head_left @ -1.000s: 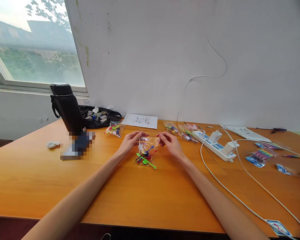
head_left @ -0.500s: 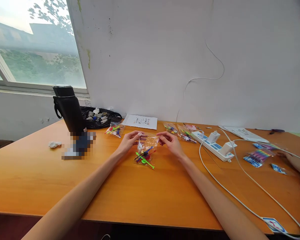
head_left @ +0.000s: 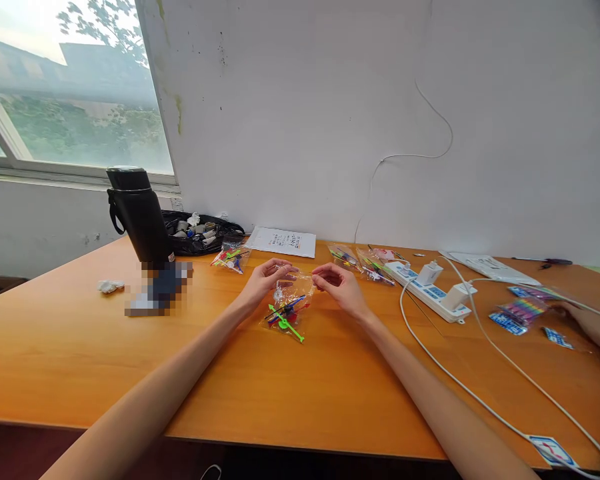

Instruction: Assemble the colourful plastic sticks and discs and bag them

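Note:
A clear plastic bag (head_left: 294, 288) hangs between my hands over the middle of the table. Inside its lower part lie coloured plastic pieces, among them a green arrow-shaped pointer (head_left: 286, 324) and blue, red and black bits. My left hand (head_left: 266, 283) pinches the bag's upper left corner between thumb and fingers. At the upper right corner, my right hand (head_left: 341, 287) pinches the plastic, its fingers curled. Whether the bag's mouth is sealed cannot be made out.
Similar filled bags (head_left: 231, 257) lie behind, left and right. A black bottle (head_left: 141, 220) stands at left near a black bag (head_left: 230, 230) of litter. To the right are a power strip (head_left: 427, 293), cables and another person's hand (head_left: 587, 323) beside packets (head_left: 523, 312).
The bag's lower end with the green pointer has shifted slightly left. Both hands keep their pinch on the top corners, the left fingers slightly rearranged.

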The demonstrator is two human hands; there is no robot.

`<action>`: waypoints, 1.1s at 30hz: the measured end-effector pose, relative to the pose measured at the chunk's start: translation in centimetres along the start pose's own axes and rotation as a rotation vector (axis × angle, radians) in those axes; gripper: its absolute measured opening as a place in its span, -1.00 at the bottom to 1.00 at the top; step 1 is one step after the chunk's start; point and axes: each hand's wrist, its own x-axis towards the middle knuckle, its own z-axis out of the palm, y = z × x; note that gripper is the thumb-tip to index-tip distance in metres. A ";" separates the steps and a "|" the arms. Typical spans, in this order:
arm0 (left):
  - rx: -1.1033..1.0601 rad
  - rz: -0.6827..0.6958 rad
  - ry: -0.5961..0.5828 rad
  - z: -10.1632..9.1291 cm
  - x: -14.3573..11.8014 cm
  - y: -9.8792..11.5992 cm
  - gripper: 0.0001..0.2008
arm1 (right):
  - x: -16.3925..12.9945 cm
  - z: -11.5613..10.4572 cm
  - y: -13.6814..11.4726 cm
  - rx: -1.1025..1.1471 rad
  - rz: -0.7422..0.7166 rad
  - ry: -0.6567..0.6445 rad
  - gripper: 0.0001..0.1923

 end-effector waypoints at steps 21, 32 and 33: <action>0.207 0.081 0.103 -0.5 -0.2 0.4 -0.61 | -0.4 0.9 0.6 0.080 0.263 -0.213 -0.41; 0.035 0.092 0.295 -0.6 0.1 0.7 -0.61 | -0.8 2.1 0.9 0.104 0.293 -0.220 -0.49; 0.027 0.057 0.316 -0.7 0.2 0.3 -0.62 | -0.6 1.7 1.3 0.139 0.310 -0.170 -0.49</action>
